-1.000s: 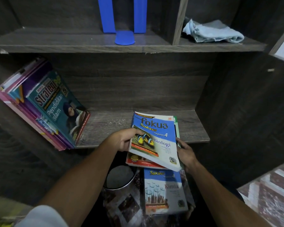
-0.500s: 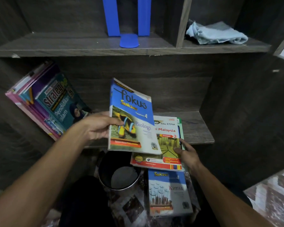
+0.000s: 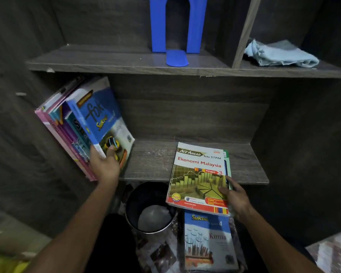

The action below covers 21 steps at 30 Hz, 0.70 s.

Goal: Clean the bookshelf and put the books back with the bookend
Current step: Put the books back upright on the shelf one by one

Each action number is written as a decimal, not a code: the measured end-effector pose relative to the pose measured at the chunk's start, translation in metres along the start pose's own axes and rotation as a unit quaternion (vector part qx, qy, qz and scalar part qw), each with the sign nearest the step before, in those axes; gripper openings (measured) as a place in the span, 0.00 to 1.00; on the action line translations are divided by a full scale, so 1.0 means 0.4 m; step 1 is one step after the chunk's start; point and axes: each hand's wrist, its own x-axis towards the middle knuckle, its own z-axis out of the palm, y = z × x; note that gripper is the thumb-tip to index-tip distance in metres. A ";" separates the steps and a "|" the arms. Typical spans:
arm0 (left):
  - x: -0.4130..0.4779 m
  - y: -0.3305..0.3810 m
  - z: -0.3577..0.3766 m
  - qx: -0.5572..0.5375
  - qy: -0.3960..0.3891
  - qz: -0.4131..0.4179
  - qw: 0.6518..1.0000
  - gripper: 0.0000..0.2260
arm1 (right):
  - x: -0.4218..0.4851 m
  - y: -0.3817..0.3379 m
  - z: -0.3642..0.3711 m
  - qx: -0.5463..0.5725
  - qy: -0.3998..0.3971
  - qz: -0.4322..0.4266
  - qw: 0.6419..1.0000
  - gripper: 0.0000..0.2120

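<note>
Here the blue Fokus book [image 3: 101, 123] stands at the left end of the lower shelf [image 3: 152, 162], tilted leftward onto the leaning row of books [image 3: 67, 131] that rests against the shelf's left wall. The left hand [image 3: 104, 166] has it by the bottom corner. The thumb is pressed on the cover and the other fingers are hidden behind the book, so the grip is closed round it. The hand is probably steadying the book there, since with nothing propping the row its foot could slide out along the board.

Toward the right of the lower shelf lies the Ekonomi Malaysia book [image 3: 199, 178], flat, cover up, its near half overhanging the shelf's front edge. A green book [image 3: 226, 154] shows just beneath it. The right hand [image 3: 234, 196] pinches the Ekonomi Malaysia book's near right corner, thumb on top and fingers along the edge or under it. It looks to be lying flat and jutting out so that it is easy to lift next.

Above the lower shelf, on the next board up, the blue bookend [image 3: 177, 36] stands upright and unused. It is parked there, I judge, until the row is complete. A pale blue cloth [image 3: 280, 54] lies crumpled in the compartment to the bookend's right, which suggests the wiping is over.

Below the lower shelf's front edge stands a dark round bin [image 3: 150, 209]. Beside it a Kimia book [image 3: 209, 239] lies flat, yet to be shelved.
</note>
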 end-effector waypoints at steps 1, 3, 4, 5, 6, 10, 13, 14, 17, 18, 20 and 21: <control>-0.004 -0.006 0.015 -0.026 0.014 0.002 1.000 0.20 | 0.000 0.001 0.000 0.001 -0.002 0.001 1.000 0.28; -0.004 -0.033 0.037 -0.030 0.021 -0.011 0.999 0.21 | 0.000 0.001 0.001 0.004 -0.005 -0.002 1.000 0.28; -0.004 -0.054 0.042 -0.011 0.018 -0.018 1.000 0.20 | -0.001 0.001 0.001 0.002 -0.004 -0.004 1.000 0.28; -0.004 -0.070 0.039 0.007 0.014 -0.026 1.000 0.20 | -0.003 0.001 0.001 0.000 -0.005 -0.006 1.000 0.28; -0.001 -0.091 0.037 0.028 0.007 -0.028 0.999 0.19 | -0.004 0.002 0.002 -0.002 -0.005 -0.009 1.000 0.28; 0.053 -0.096 0.017 0.190 -0.054 -0.111 0.974 0.20 | -0.006 0.006 0.001 -0.021 -0.019 -0.033 0.999 0.29; 0.115 -0.109 -0.009 0.243 -0.155 -0.207 0.935 0.27 | -0.003 0.015 0.000 -0.032 -0.027 -0.042 0.998 0.28; 0.130 -0.124 -0.017 0.230 -0.179 -0.226 0.930 0.27 | -0.003 0.017 0.001 -0.033 -0.027 -0.043 0.998 0.28; 0.123 -0.124 -0.035 0.163 -0.169 -0.247 0.940 0.21 | -0.008 0.018 0.004 -0.037 -0.027 -0.045 0.998 0.28; 0.111 -0.124 -0.035 0.139 -0.162 -0.250 0.945 0.18 | -0.009 0.015 0.006 -0.035 -0.028 -0.045 0.998 0.27; 0.079 -0.123 -0.025 0.085 -0.141 -0.271 0.948 0.17 | -0.012 0.012 0.006 -0.032 -0.029 -0.040 0.998 0.27; 0.063 -0.124 -0.016 0.080 -0.128 -0.276 0.949 0.18 | -0.013 0.010 0.005 -0.031 -0.030 -0.037 0.998 0.27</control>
